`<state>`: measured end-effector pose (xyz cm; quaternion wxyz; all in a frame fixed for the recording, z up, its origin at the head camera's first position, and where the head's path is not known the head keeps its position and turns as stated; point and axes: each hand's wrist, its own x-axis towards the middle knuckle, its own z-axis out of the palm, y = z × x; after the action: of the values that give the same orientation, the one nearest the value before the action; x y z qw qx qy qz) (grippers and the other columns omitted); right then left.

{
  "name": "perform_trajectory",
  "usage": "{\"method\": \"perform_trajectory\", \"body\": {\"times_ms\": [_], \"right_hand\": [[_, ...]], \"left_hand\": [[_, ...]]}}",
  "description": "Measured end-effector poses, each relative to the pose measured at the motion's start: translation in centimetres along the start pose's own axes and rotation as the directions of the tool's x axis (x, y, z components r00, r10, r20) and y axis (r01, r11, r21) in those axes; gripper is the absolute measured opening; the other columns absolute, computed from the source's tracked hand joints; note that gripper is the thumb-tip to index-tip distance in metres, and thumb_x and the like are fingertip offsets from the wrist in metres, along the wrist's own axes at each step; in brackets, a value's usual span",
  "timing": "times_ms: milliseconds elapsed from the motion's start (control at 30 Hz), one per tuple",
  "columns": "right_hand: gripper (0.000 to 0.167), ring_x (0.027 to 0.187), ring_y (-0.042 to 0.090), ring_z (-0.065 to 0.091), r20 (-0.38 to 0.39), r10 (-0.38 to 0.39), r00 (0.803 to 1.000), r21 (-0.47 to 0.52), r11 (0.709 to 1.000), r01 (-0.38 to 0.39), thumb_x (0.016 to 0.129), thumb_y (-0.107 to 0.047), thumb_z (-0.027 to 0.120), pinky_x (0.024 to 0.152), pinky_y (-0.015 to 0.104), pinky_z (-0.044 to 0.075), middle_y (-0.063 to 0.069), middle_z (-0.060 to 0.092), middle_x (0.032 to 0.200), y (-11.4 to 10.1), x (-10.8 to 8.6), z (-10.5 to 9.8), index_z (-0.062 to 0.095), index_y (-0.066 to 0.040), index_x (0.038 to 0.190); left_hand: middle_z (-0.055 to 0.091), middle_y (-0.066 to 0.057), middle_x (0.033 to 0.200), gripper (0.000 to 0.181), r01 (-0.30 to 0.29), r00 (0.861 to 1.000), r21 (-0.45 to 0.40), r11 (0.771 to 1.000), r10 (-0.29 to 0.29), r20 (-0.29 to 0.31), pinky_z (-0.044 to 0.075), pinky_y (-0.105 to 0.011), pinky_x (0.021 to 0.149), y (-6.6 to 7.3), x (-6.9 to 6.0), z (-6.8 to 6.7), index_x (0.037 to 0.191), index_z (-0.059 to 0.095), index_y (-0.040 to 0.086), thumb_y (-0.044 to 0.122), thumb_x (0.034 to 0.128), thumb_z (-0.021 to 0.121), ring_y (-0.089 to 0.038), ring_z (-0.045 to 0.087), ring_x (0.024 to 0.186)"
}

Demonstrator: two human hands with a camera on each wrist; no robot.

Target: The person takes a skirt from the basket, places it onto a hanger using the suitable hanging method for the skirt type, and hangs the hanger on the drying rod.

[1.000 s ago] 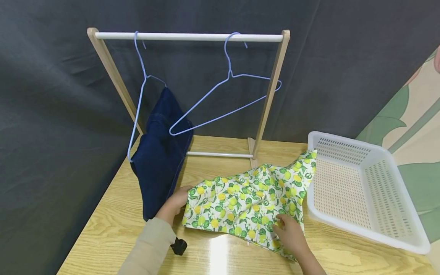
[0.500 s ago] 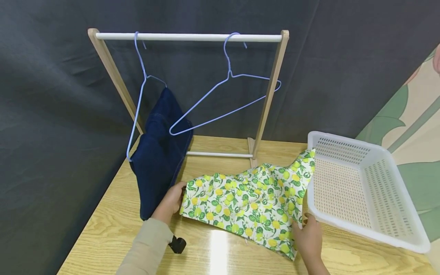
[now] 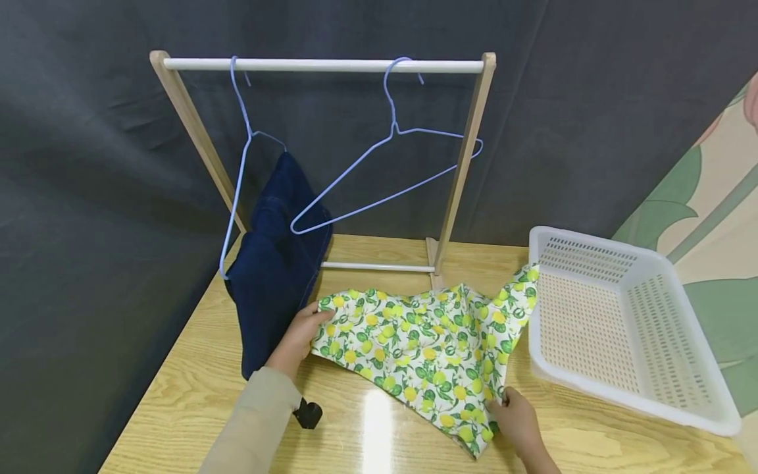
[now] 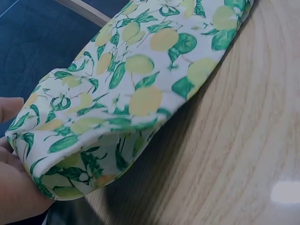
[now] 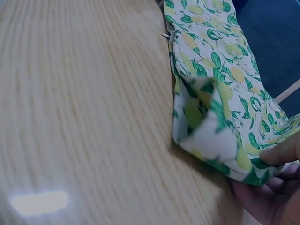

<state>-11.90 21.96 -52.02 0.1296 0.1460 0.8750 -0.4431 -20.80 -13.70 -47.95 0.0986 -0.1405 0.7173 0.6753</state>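
A white garment with a lemon-and-leaf print is spread between my hands, low over the wooden table. My left hand grips its left end; in the left wrist view an open hem gapes beside the fingers. My right hand pinches the lower right edge between thumb and fingers. The right wrist view shows another opening near that hand, with a small zip pull along the edge. One corner of the garment reaches up to the white basket. Its exact kind is unclear.
A wood-and-white rack stands behind, carrying a bare blue hanger. Another blue hanger bears a dark blue denim garment, close to my left forearm. The white perforated basket sits on the right of the table.
My right hand has gone from lying over the cloth to pinching its right edge. The garment's lower right corner has swung left and down, while the left end has risen slightly.
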Motion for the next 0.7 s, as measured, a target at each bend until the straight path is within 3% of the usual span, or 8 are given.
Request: {"method": "perform_trajectory", "body": {"times_ms": [67, 167, 300, 400, 500, 600, 700], "right_hand": [[0.015, 0.053, 0.014, 0.038, 0.025, 0.006, 1.000, 0.019, 1.000, -0.006, 0.080, -0.006, 0.050, 0.045, 0.023, 0.034, 0.004, 0.040, 0.062, 0.0, -0.1, 0.4, 0.040, -0.002, 0.070], [0.012, 0.055, 0.015, 0.045, 0.063, -0.004, 0.998, 0.061, 0.998, 0.001, 0.080, -0.006, 0.053, 0.047, 0.025, 0.039, 0.005, 0.047, 0.064, 0.1, -0.4, 1.0, 0.047, 0.004, 0.074], [0.018, 0.059, 0.016, 0.054, 0.119, -0.020, 0.993, 0.122, 0.992, 0.006, 0.078, -0.004, 0.056, 0.051, 0.030, 0.047, 0.007, 0.054, 0.069, 0.2, -0.8, 1.8, 0.052, 0.012, 0.086], [0.023, 0.057, 0.016, 0.055, 0.194, -0.012, 0.981, 0.153, 0.988, -0.019, 0.078, -0.004, 0.056, 0.051, 0.031, 0.048, 0.008, 0.054, 0.069, 0.1, -1.2, 2.1, 0.050, 0.014, 0.092], [0.025, 0.054, 0.014, 0.053, 0.286, -0.008, 0.958, 0.181, 0.982, -0.045, 0.079, -0.007, 0.057, 0.051, 0.029, 0.048, 0.008, 0.053, 0.067, -0.1, -1.5, 2.2, 0.049, 0.014, 0.092], [0.031, 0.054, 0.015, 0.054, 0.262, 0.017, 0.965, 0.209, 0.975, -0.074, 0.079, -0.011, 0.058, 0.052, 0.029, 0.048, 0.009, 0.055, 0.068, -0.5, -1.3, 1.9, 0.048, 0.013, 0.096], [0.047, 0.062, 0.018, 0.057, 0.145, 0.032, 0.989, 0.276, 0.958, -0.072, 0.081, -0.019, 0.058, 0.057, 0.032, 0.049, 0.014, 0.057, 0.080, -1.2, -0.4, 0.8, 0.040, 0.015, 0.108]], "left_hand": [[0.056, -0.009, 0.088, 0.038, -0.006, 1.000, -0.011, 1.000, 0.006, -0.022, 0.044, -0.028, 0.066, 0.0, 0.3, 0.0, 0.121, 0.047, 0.008, 0.019, 0.0849, 0.053, -0.019, 0.055, 0.073], [0.055, -0.008, 0.087, 0.037, -0.019, 0.999, 0.002, 1.000, 0.019, -0.039, 0.043, -0.027, 0.064, 0.2, 0.7, 0.1, 0.120, 0.047, 0.008, 0.021, 0.0853, 0.053, -0.016, 0.054, 0.070], [0.048, -0.013, 0.114, 0.045, -0.014, 0.998, 0.054, 0.998, 0.017, -0.054, 0.039, -0.035, 0.081, 0.5, 1.1, 0.1, 0.128, 0.039, 0.006, 0.026, 0.0879, 0.048, -0.024, 0.048, 0.097], [0.032, -0.015, 0.132, 0.051, -0.008, 0.998, 0.088, 0.996, 0.013, -0.062, 0.027, -0.043, 0.094, 0.9, 1.4, 0.1, 0.133, 0.030, 0.005, 0.029, 0.0901, 0.043, -0.029, 0.030, 0.118], [0.019, -0.015, 0.139, 0.052, -0.010, 0.998, 0.105, 0.994, 0.016, -0.060, 0.017, -0.044, 0.099, 1.3, 1.6, 0.1, 0.135, 0.023, 0.004, 0.027, 0.0918, 0.039, -0.031, 0.016, 0.125], [0.016, -0.016, 0.140, 0.051, -0.022, 0.998, 0.101, 0.995, 0.028, -0.055, 0.013, -0.042, 0.101, 1.9, 1.7, 0.2, 0.135, 0.021, 0.001, 0.023, 0.0923, 0.038, -0.029, 0.012, 0.126], [0.013, -0.017, 0.140, 0.051, -0.047, 0.998, 0.088, 0.995, 0.051, -0.044, 0.010, -0.041, 0.101, 2.5, 1.6, 0.2, 0.135, 0.019, -0.002, 0.020, 0.0923, 0.037, -0.028, 0.009, 0.127]]}}
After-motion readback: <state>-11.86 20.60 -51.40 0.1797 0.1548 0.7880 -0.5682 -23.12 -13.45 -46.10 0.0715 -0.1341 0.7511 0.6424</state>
